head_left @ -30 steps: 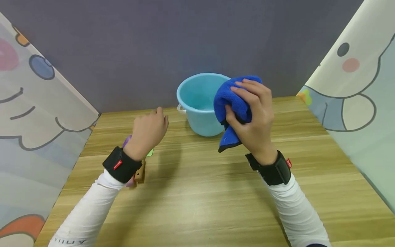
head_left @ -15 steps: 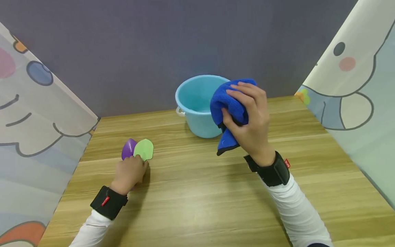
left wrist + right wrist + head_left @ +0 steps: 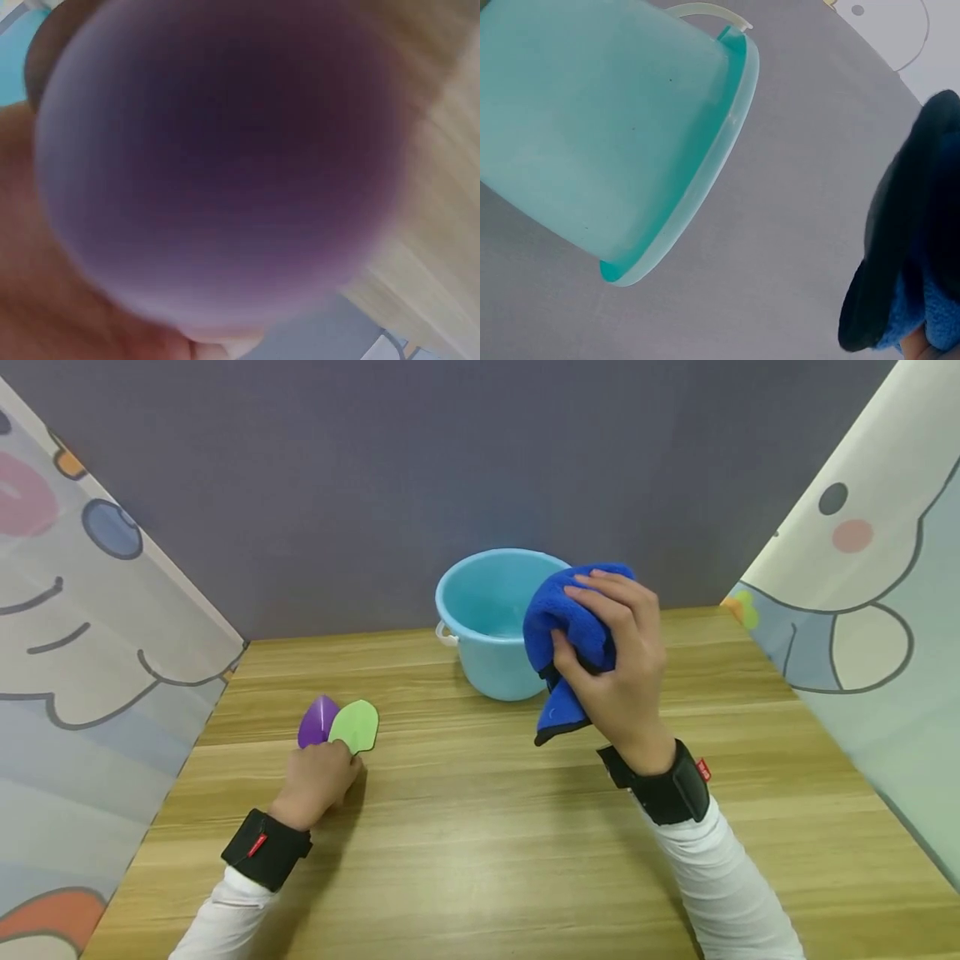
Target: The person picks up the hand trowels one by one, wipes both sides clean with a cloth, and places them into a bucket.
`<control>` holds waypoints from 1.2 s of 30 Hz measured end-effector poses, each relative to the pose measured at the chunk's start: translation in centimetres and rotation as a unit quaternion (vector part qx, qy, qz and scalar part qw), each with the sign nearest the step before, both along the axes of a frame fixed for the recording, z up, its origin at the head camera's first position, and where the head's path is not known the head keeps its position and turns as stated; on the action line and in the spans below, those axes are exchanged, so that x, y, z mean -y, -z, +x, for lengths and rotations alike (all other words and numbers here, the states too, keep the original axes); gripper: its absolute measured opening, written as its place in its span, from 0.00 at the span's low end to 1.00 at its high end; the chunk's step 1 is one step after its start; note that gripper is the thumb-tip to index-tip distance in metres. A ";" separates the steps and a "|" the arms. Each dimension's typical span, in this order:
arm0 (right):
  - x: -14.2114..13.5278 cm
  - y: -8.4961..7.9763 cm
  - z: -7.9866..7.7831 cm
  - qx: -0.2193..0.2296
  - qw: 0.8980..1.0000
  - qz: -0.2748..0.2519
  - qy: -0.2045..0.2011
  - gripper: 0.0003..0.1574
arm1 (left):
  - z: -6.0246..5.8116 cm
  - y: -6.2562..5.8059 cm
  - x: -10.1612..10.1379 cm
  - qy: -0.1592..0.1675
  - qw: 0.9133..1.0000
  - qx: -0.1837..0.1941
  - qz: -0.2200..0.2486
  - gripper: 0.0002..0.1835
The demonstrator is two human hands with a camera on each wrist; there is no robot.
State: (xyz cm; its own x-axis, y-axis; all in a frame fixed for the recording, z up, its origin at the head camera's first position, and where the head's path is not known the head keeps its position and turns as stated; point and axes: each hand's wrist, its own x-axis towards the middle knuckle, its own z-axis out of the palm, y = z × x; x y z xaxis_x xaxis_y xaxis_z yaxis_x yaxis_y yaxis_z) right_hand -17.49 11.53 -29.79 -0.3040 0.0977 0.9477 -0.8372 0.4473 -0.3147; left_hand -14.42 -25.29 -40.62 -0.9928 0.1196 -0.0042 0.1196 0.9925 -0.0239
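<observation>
My right hand [image 3: 626,664] grips a bunched blue towel [image 3: 570,618] with dark edging, raised in front of the bucket [image 3: 498,668]; one corner of the towel hangs below the palm. On the left, my left hand [image 3: 318,781] is curled over the handles of two small shovels. One has a purple blade [image 3: 318,720], the other a light green blade [image 3: 356,725]; both blades stick out past the knuckles. In the left wrist view a blurred purple handle end [image 3: 225,165] fills the middle, close against the palm. The handle of the green shovel is hidden under the hand.
The light blue bucket, with a white handle [image 3: 447,635], stands at the back of the wooden table [image 3: 457,827]. Behind it rises a grey wall [image 3: 360,510]. Panels with cartoon prints [image 3: 847,577] flank the table on both sides.
My left hand has come down and back from above the table onto the shovel handles, uncovering the blades. The right hand keeps holding the towel in nearly the same place.
</observation>
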 end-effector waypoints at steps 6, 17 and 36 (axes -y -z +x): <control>0.0 -0.1 0.2 0.004 1.000 -0.005 -0.003 0.21 | 0.1 -0.6 0.1 0.007 0.999 0.037 0.022 0.20; 0.2 0.0 0.2 0.005 1.000 -0.006 -0.007 0.23 | -0.5 -1.7 -0.2 0.023 0.995 0.010 0.096 0.13; 0.5 -0.1 0.4 -0.007 1.000 -0.023 -0.008 0.26 | -1.3 -10.8 -6.8 0.094 0.974 -0.148 0.141 0.15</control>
